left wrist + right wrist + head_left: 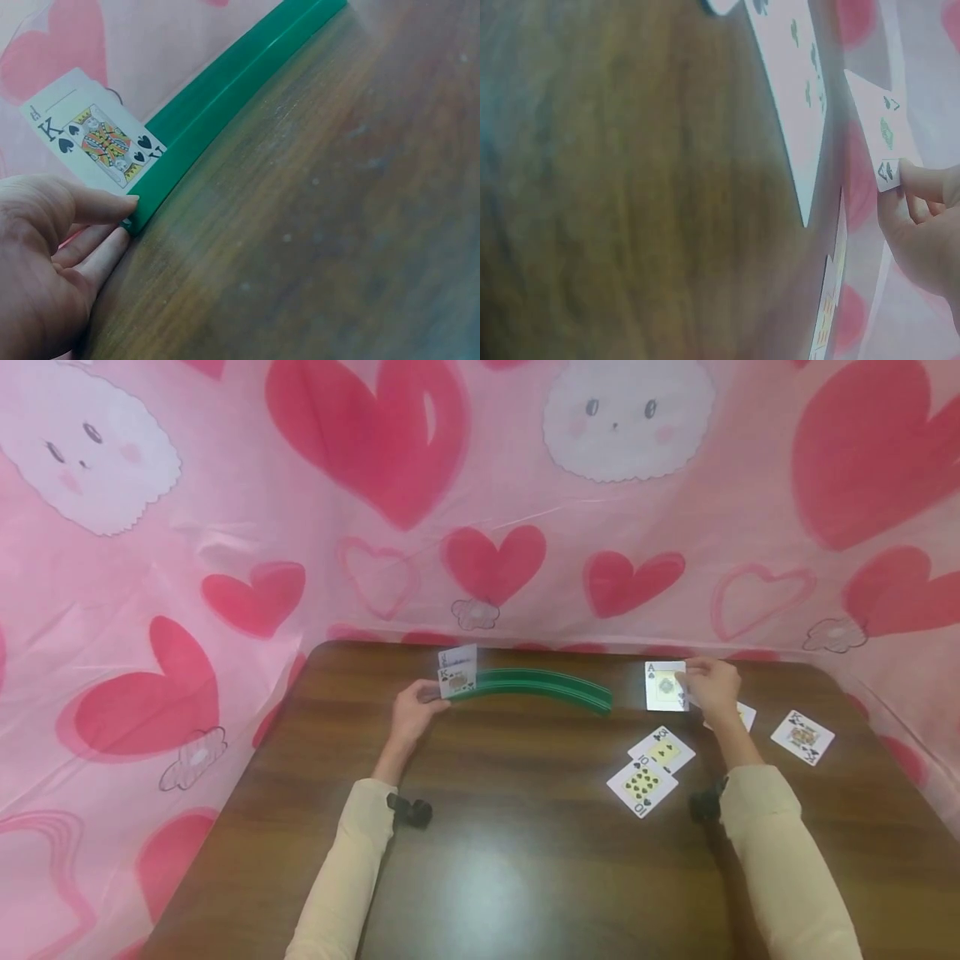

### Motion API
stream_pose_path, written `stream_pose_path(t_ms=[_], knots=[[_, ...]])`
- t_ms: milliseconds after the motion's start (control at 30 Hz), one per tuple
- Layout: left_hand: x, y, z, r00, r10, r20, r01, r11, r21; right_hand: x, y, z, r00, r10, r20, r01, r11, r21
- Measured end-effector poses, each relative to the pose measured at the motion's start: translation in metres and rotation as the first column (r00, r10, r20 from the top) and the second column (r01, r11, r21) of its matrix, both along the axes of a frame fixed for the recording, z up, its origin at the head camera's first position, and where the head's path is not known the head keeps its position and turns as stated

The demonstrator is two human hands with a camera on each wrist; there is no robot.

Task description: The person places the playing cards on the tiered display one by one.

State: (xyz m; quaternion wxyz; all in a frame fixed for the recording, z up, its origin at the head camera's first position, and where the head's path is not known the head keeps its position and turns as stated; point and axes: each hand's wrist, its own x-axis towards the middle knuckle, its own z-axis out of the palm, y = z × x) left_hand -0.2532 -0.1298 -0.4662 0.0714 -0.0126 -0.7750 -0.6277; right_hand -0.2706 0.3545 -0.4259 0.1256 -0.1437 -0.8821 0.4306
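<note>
A curved green card holder (547,681) lies near the table's far side. My left hand (412,714) grips its left end, with the thumb (109,204) on the front face and fingers at the end. Two cards stand in that end of the holder, a king of spades (105,142) in front and another mostly hidden behind it. My right hand (714,689) pinches a black-suited ace card (663,687) by its edge, to the right of the holder. In the right wrist view the ace (885,127) is raised off the tabletop, with the thumb against its corner.
Two overlapping cards, a black ten (642,787) and another black card (663,748), lie face up in front of my right hand. A king card (802,737) lies farther right. One more card (742,717) is partly hidden under my right hand. A pink heart-patterned curtain (525,502) hangs behind the table.
</note>
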Motion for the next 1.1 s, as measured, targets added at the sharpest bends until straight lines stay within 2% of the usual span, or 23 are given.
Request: stream_pose_path(t_ms=[67,100,200,300,333,400,467,567,633,667,833,933,1033,1067,1100], knots=[[0.0,0.0,0.0,1.0,-0.003,0.003,0.003,1.0,-0.001,0.001,0.002,0.0,1.0,-0.018,-0.008,0.018,1.0,-0.022],[0.004,0.001,0.004,1.0,-0.006,0.008,0.006,1.0,-0.003,0.002,0.002,0.001,1.0,-0.028,-0.014,0.027,0.999,-0.035],[0.004,0.0,0.003,1.0,-0.009,0.012,0.01,1.0,-0.007,0.004,0.003,0.003,0.998,-0.063,-0.025,0.06,0.995,-0.085],[0.003,0.0,0.003,1.0,-0.008,0.02,0.008,1.0,-0.007,0.008,-0.001,0.008,0.996,-0.083,-0.042,0.074,0.977,-0.198],[0.0,-0.001,-0.002,1.0,-0.006,0.016,0.006,1.0,-0.007,0.009,-0.002,0.009,0.995,-0.088,-0.047,0.075,0.968,-0.238],[0.0,-0.001,-0.002,1.0,-0.006,0.012,0.006,1.0,-0.006,0.011,-0.006,0.011,0.993,-0.105,-0.058,0.082,0.948,-0.308],[0.001,-0.001,-0.002,1.0,-0.005,0.011,0.005,1.0,-0.01,0.012,-0.01,0.013,0.989,-0.133,-0.066,0.102,0.932,-0.347],[0.0,-0.001,-0.002,1.0,0.0,0.012,0.0,1.0,-0.012,0.013,-0.017,0.018,0.982,-0.185,-0.045,0.145,0.88,-0.453],[0.0,-0.001,-0.002,1.0,0.004,0.014,-0.004,1.0,-0.013,0.014,-0.022,0.022,0.978,-0.206,-0.017,0.166,0.83,-0.533],[0.0,-0.001,-0.002,1.0,0.005,0.013,-0.005,1.0,-0.014,0.014,-0.024,0.024,0.977,-0.211,-0.001,0.172,0.797,-0.58],[0.0,-0.001,-0.002,1.0,0.007,0.018,-0.006,1.0,-0.021,0.016,-0.033,0.033,0.985,-0.164,0.061,0.156,0.664,-0.731],[0.001,-0.001,-0.001,1.0,0.006,0.026,-0.005,0.999,-0.041,0.018,-0.038,0.039,0.99,-0.11,0.087,0.137,0.643,-0.754],[0.002,-0.001,0.0,1.0,0.009,0.03,-0.007,0.999,-0.051,0.02,-0.044,0.044,0.996,-0.061,0.066,0.09,0.629,-0.772],[0.002,-0.001,-0.001,1.0,0.01,0.03,-0.008,0.999,-0.05,0.02,-0.046,0.045,0.997,-0.051,0.05,0.07,0.619,-0.782],[0.002,-0.001,-0.001,0.999,0.011,0.03,-0.01,0.999,-0.048,0.021,-0.048,0.047,0.999,-0.045,0.024,0.046,0.593,-0.804]])
